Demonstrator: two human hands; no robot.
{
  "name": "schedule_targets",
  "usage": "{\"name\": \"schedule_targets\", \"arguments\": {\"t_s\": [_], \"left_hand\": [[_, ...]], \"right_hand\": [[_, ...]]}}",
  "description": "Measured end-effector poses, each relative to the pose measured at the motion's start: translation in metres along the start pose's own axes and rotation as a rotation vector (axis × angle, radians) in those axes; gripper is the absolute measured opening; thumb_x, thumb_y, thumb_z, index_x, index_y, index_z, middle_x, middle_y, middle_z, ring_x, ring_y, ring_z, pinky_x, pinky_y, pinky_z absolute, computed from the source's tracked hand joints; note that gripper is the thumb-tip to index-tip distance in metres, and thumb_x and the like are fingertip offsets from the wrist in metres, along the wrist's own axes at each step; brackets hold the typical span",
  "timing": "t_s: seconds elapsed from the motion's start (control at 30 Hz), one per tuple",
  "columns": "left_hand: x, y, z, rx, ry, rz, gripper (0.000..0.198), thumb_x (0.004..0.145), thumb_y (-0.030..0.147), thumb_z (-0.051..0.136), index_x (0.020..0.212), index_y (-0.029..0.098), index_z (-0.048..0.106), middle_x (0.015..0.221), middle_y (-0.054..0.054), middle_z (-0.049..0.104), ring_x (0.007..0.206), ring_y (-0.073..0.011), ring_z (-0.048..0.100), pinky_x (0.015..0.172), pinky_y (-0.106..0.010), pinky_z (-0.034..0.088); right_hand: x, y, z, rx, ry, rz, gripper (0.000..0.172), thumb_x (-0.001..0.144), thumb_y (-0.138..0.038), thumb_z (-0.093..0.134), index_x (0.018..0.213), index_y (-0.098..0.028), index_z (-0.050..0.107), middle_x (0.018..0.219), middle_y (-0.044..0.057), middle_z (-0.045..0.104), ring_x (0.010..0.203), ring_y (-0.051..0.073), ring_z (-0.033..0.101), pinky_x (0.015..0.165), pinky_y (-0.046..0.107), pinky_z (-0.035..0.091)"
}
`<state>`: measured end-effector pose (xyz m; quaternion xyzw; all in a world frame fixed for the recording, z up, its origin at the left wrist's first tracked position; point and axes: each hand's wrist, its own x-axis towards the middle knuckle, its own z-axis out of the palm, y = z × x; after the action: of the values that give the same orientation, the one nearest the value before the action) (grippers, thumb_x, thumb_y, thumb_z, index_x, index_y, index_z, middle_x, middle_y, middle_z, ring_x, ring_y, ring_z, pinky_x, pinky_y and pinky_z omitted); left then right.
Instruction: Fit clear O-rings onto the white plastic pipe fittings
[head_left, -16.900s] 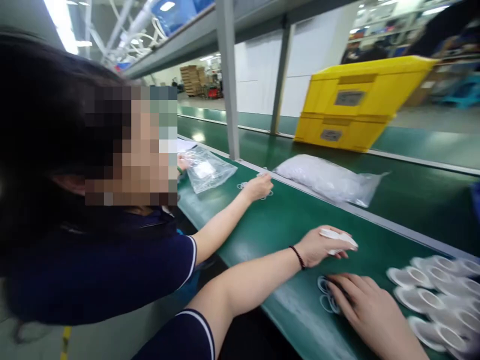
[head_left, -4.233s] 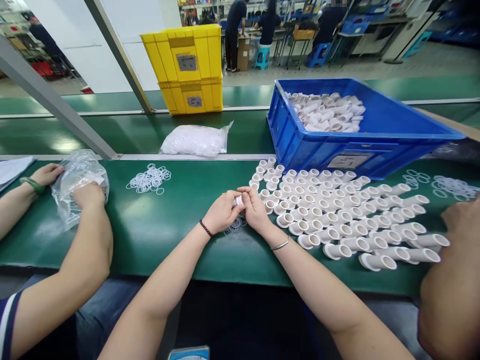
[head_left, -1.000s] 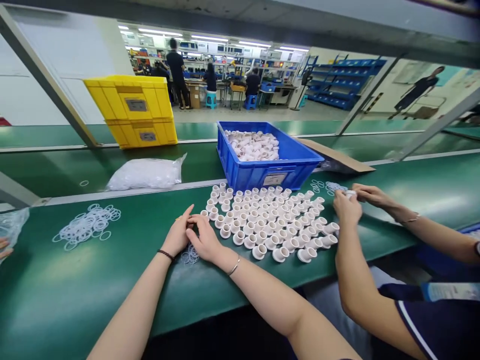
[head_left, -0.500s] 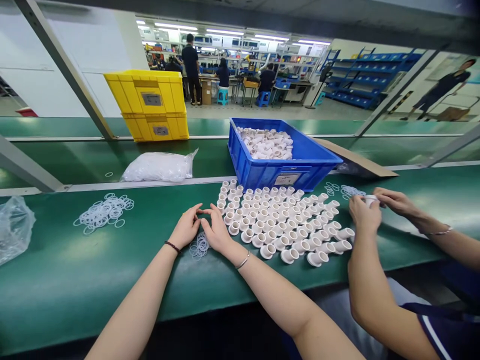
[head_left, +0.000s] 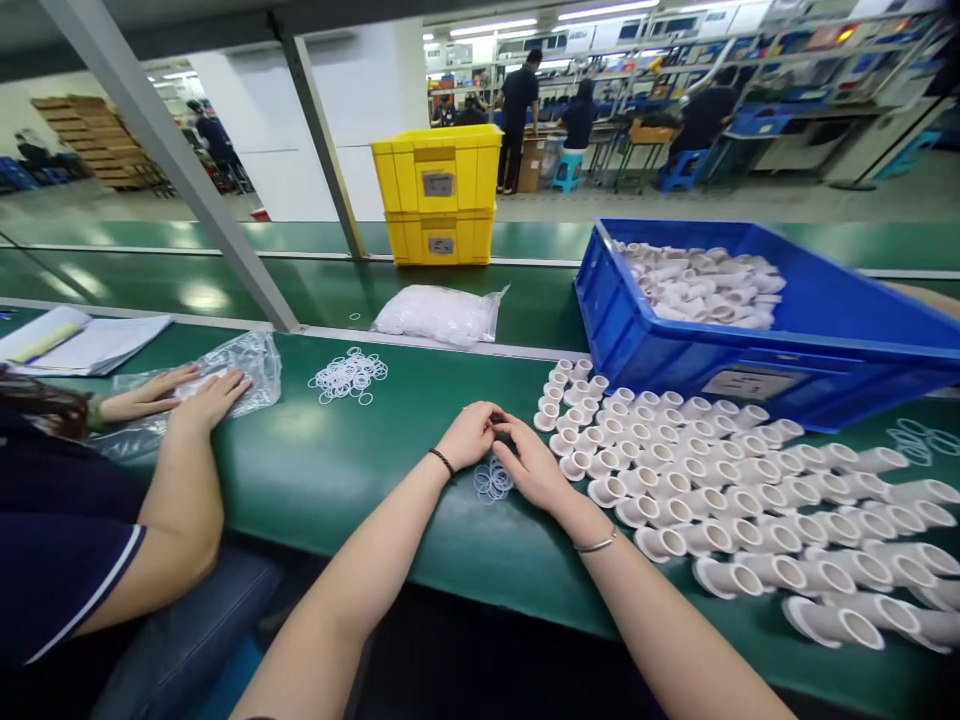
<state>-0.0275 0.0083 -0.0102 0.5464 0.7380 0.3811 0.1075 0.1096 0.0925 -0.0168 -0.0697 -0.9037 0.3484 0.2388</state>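
Note:
My left hand (head_left: 470,433) and my right hand (head_left: 534,463) meet at the fingertips just above the green work surface. Both have their fingers closed in a pinch; whatever lies between them is too small and hidden to make out. Right below them is a small pile of thin translucent rings (head_left: 493,481), partly covered by my right hand. Beside my right hand stand many white flanged tubes (head_left: 660,543) in rows, their open ends up.
Behind the tubes stands a blue bin (head_left: 780,350) holding more white tubes. A larger ring pile (head_left: 349,375), a filled plastic bag (head_left: 439,314) and yellow crates (head_left: 439,195) are further left. A co-worker's hands (head_left: 202,398) press a clear bag (head_left: 259,370) at far left.
The view has swung left, bringing a co-worker at the left into sight and taking the one at the right out. My hands stay over the rings, their fingertips drawn closer together.

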Motion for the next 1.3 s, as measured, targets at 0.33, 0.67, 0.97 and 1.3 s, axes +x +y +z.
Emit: {"name": "schedule_targets", "arguments": {"t_s": [0.33,0.67,0.97,1.3], "left_hand": [[-0.004,0.002,-0.002,0.028,0.023,0.025,0.023,0.075,0.007,0.047,0.094,0.015,0.057,0.091,-0.005,0.06,0.081,-0.0153,0.054,0.079,-0.029,0.045],[-0.004,-0.002,0.0,-0.012,0.035,0.002,0.024,0.078,0.012,0.042,0.097,0.015,0.056,0.093,-0.007,0.061,0.082,-0.017,0.056,0.079,-0.032,0.046],[-0.008,-0.004,-0.003,-0.006,-0.004,-0.075,0.027,0.076,0.028,0.043,0.097,0.016,0.056,0.095,-0.007,0.063,0.083,-0.0204,0.059,0.081,-0.035,0.048],[-0.008,0.004,-0.005,-0.049,0.034,-0.109,0.027,0.078,0.035,0.043,0.093,0.018,0.058,0.094,-0.004,0.065,0.089,-0.0197,0.059,0.084,-0.033,0.047]], "right_hand": [[0.005,0.003,0.0,0.091,0.066,0.027,0.026,0.093,-0.035,0.04,0.108,-0.02,0.056,0.118,0.009,0.056,0.115,0.021,0.048,0.099,0.042,0.038],[0.007,-0.003,-0.002,0.067,0.112,0.025,0.019,0.093,-0.026,0.045,0.104,-0.018,0.057,0.106,0.007,0.06,0.101,0.017,0.054,0.091,0.033,0.041],[0.006,-0.006,-0.001,-0.072,0.063,0.033,0.017,0.092,-0.027,0.046,0.101,-0.019,0.058,0.106,0.004,0.062,0.101,0.016,0.055,0.091,0.029,0.04],[0.005,-0.009,-0.003,-0.051,0.047,0.035,0.019,0.093,-0.029,0.044,0.102,-0.018,0.057,0.103,0.005,0.062,0.099,0.017,0.056,0.089,0.03,0.041]]}}
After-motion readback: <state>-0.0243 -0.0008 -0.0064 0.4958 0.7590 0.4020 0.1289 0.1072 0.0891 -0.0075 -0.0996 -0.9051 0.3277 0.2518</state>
